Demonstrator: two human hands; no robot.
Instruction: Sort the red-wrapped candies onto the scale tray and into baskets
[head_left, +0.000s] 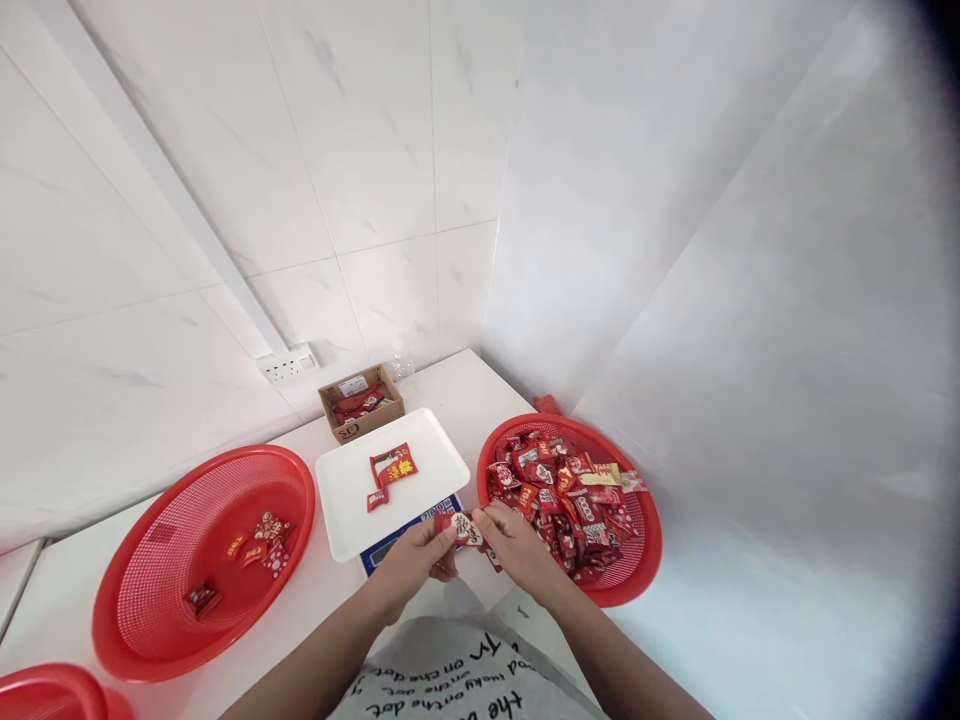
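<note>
Between my two hands is a small red candy packet (466, 529) with dark lettering on a white patch. My left hand (420, 558) pinches its left end, and my right hand (516, 548) grips the right end. Another bit of red wrapper shows below my right fingers; whether it is a separate packet I cannot tell. Just beyond my hands, a white tray (345, 520) rests on a blue scale (375, 563), partly covered by the tray and my left hand. On the tray lie a larger red-and-yellow packet (397, 466) and a small red packet (377, 499).
To my right, a red basket (651, 545) is heaped with wrapped candies. At left, another red basket (120, 600) holds several packets, with a third basket (52, 685) at the corner. A cardboard box (367, 425) and clear bottle (401, 358) stand behind the tray, near the wall.
</note>
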